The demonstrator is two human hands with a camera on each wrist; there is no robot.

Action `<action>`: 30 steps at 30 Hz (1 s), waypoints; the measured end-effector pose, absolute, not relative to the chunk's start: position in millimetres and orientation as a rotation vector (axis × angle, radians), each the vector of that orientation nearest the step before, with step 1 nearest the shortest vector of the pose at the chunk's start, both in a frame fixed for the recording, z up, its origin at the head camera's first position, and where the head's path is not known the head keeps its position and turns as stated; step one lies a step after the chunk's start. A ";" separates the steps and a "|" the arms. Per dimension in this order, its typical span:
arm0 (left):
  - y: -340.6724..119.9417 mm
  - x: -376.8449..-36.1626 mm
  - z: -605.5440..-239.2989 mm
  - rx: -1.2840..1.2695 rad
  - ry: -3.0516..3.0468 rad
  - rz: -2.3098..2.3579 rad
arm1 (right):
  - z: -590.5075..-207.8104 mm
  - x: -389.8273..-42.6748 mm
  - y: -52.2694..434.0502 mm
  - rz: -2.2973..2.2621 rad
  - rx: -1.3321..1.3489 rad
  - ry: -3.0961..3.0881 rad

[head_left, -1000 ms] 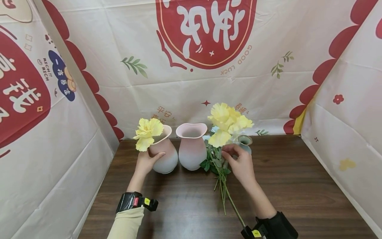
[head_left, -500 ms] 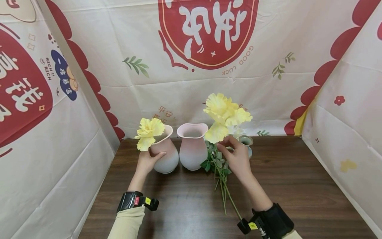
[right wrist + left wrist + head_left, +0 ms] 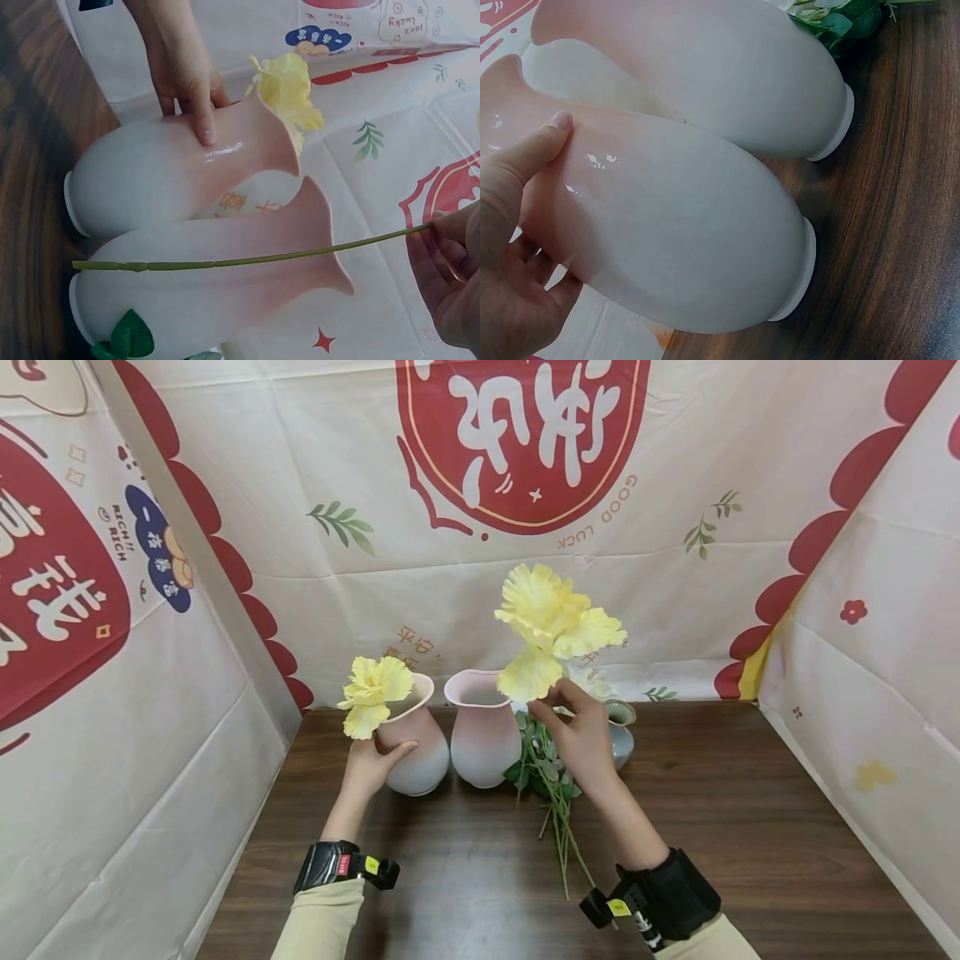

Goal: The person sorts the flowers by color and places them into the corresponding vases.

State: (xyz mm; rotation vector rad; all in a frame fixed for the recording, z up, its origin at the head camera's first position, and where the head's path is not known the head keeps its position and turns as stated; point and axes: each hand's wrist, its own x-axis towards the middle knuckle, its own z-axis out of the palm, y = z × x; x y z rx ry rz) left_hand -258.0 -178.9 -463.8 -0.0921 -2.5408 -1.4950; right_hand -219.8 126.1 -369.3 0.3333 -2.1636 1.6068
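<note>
My left hand (image 3: 369,765) holds the neck of a pink-to-white vase (image 3: 420,762), thumb on the near side and fingers behind. A yellow flower (image 3: 375,685) leans out over this vase's left rim. Beside it stands a matching vase (image 3: 483,745) with a wavy mouth. My right hand (image 3: 581,735) pinches the stem of a larger yellow flower (image 3: 546,614), just under the bloom, raised to the right of the second vase's mouth. In the right wrist view the bare green stem (image 3: 225,262) hangs in front of that vase, its cut end near the base.
Several leafy green stems (image 3: 557,793) lie on the dark wooden table (image 3: 465,868) right of the second vase, with pale blooms partly behind my right hand. A small blue-grey vase (image 3: 621,743) stands behind that hand. Printed cloth walls (image 3: 480,585) enclose the back and sides.
My right hand has lifted the larger yellow flower up and to the left, away from the lying stems toward the second vase. The left hand and its vase have stayed in place.
</note>
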 end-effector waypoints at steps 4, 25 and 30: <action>-178.5 -258.0 -463.7 -0.092 -2.540 -1.490 | -364.0 -220.8 122.4 1.599 0.341 -2.148; -179.4 -256.2 -463.7 -0.082 -2.556 -1.473 | -333.5 -223.3 101.8 1.619 0.425 -2.043; -178.5 -255.1 -462.8 -0.075 -2.554 -1.482 | -328.8 -223.7 97.6 1.570 0.441 -1.989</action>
